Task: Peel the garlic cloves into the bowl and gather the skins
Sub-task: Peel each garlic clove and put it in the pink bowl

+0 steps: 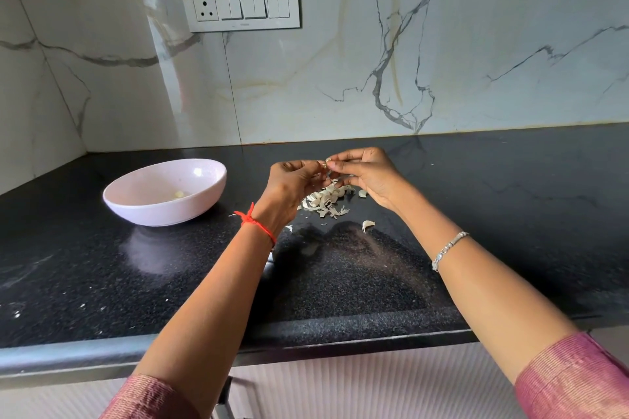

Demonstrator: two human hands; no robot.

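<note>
Garlic clove (325,163) mostly hidden, pinched by left hand (296,180) and right hand (366,173) over skins (325,202).

A pale pink bowl (163,192) is set upright toward the countertop's (102,282) back-left corner — one peeled clove (179,194) is seen inside. Papery skins (325,202) are heaped mid-counter, two unpeeled cloves (367,224) beside them — a third clove (326,163) is pinched above.

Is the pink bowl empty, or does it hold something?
Not empty: the bowl holds one small yellowish piece, likely a peeled clove.
</note>
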